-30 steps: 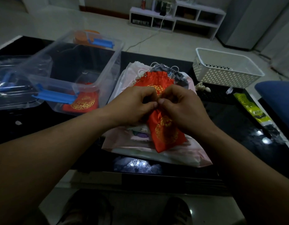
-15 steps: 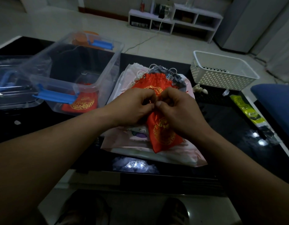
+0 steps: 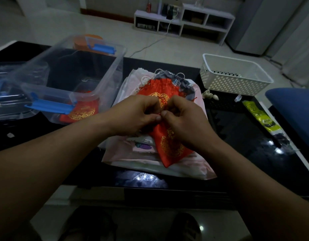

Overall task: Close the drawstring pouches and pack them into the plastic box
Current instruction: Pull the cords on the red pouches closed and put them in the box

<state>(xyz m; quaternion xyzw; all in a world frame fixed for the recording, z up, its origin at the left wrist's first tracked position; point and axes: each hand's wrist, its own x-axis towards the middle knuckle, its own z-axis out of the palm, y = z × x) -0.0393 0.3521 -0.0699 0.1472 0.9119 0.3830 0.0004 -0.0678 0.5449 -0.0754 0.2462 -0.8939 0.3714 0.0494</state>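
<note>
over the pile of pouches (image 3: 126, 153), both hands' fingers (image 3: 157, 117) are pinching the limp, slippery red pouch (image 3: 169, 145) at its cord.

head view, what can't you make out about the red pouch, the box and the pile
Head view, red pouch: left hand and right hand cover its mouth and cord; closed or not, cannot tell.
Head view, second pouch in the plastic box: blue latch and cloudy wall hide its top.
Head view, pile under the hands: overlapping layers hide the count.
Head view, yellow packet: print too small and dim.
</note>
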